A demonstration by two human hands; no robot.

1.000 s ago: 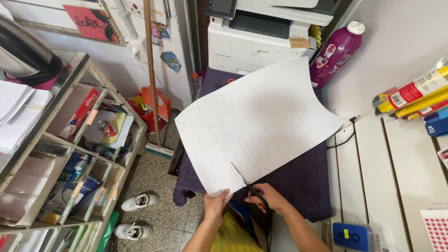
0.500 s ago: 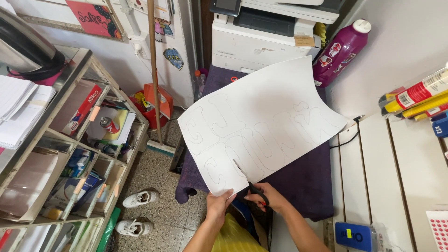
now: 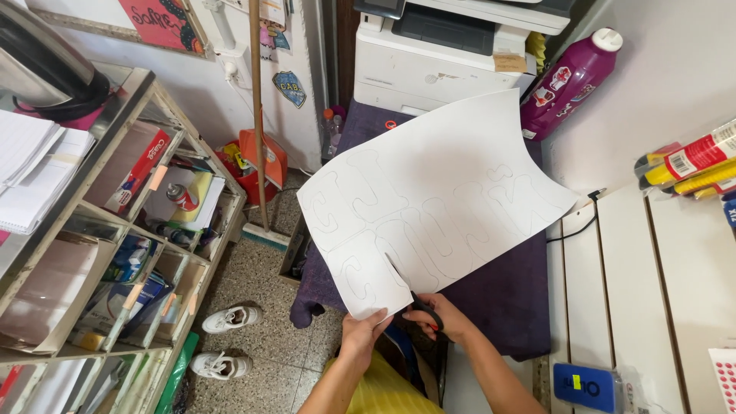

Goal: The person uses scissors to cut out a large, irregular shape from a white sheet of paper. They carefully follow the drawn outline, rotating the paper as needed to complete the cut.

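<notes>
White card sheet [image 3: 437, 207] with faint outlined block letters fills the middle of the frame, held up at a slant so its far corner reaches toward the upper right. At its lower edge the left hand [image 3: 362, 328] pinches the sheet's near corner, fingers curled closed on the card. Just to the right, the right hand [image 3: 447, 318] is closed around the handles of a pair of scissors [image 3: 418, 300], whose blades point up and left into the sheet; a short cut line runs in from the lower edge beside one of the letter outlines. How wide the blades stand cannot be told. Beneath the sheet lies a dark purple cloth [image 3: 506, 291] draped over a low surface, and at the bottom of the frame, under the forearms, shows a yellow garment [image 3: 391, 387]. Beyond the sheet, at the top centre, stands a white printer [image 3: 441, 57], with a magenta bottle [image 3: 571, 80] with a white cap leaning just right of it. A white slatted surface [image 3: 636, 291] runs down the right side, with a blue box [image 3: 586, 383] at its lower end. At left, a metal shelf unit [image 3: 115, 230] holds papers and boxes; a wooden broom handle [image 3: 257, 115] stands beside it, and a pair of white shoes [image 3: 226, 337] sits on the speckled floor below.
</notes>
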